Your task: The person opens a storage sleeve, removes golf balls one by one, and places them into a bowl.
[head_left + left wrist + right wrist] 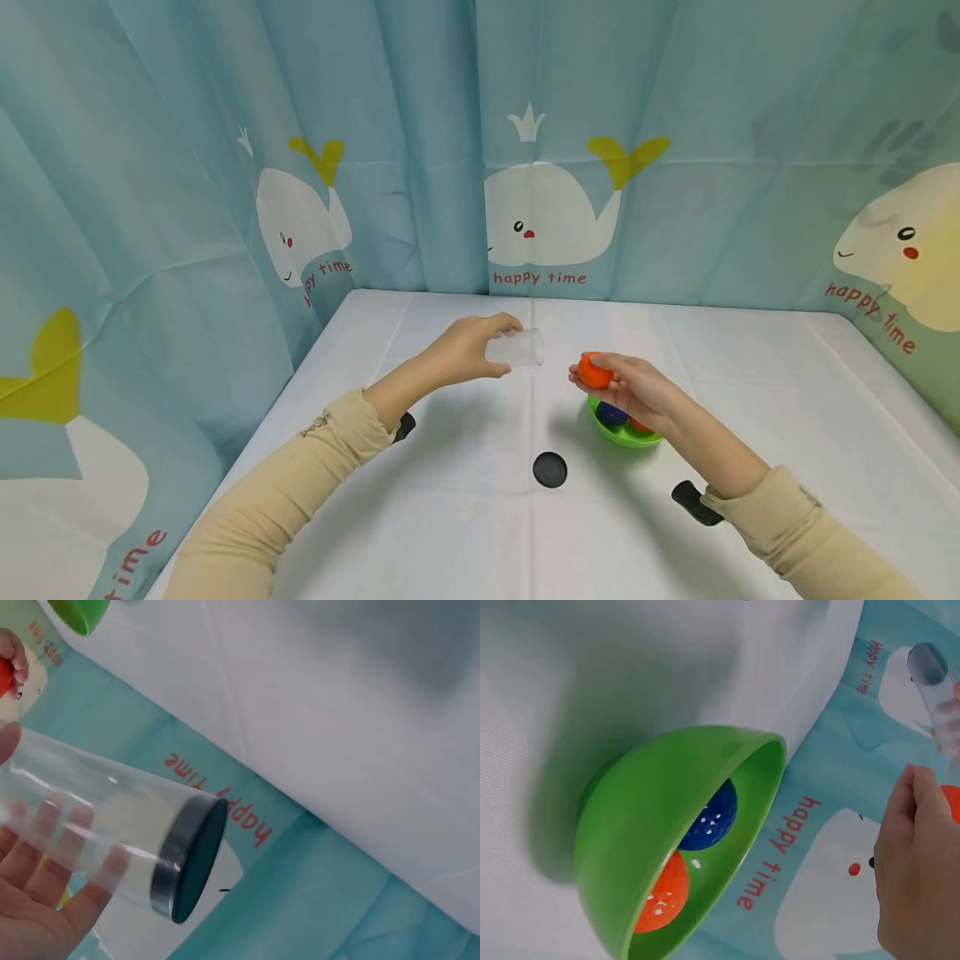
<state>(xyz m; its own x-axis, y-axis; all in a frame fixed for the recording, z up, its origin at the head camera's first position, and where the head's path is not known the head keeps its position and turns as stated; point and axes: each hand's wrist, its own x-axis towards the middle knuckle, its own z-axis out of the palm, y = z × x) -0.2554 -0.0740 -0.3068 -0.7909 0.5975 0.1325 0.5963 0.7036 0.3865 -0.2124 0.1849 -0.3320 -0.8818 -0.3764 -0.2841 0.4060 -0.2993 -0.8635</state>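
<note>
My left hand [467, 350] grips a clear plastic cylinder [525, 348] held sideways above the table, its open end facing right. A black cap [187, 862] covers its other end in the left wrist view. Between thumb and fingers, my right hand [643, 390] holds an orange ball [595, 371], a short way right of the cylinder. Below that hand stands a green bowl [622, 817]. Inside the bowl lie a blue ball [714, 817] and another orange ball [662, 896]. A round black lid [550, 470] lies flat on the table, nearer me than the bowl.
A white cloth covers the table [465, 533]. Blue curtains [420, 125] printed with whales hang behind it and along its sides. Black straps [696, 503] show at both wrists.
</note>
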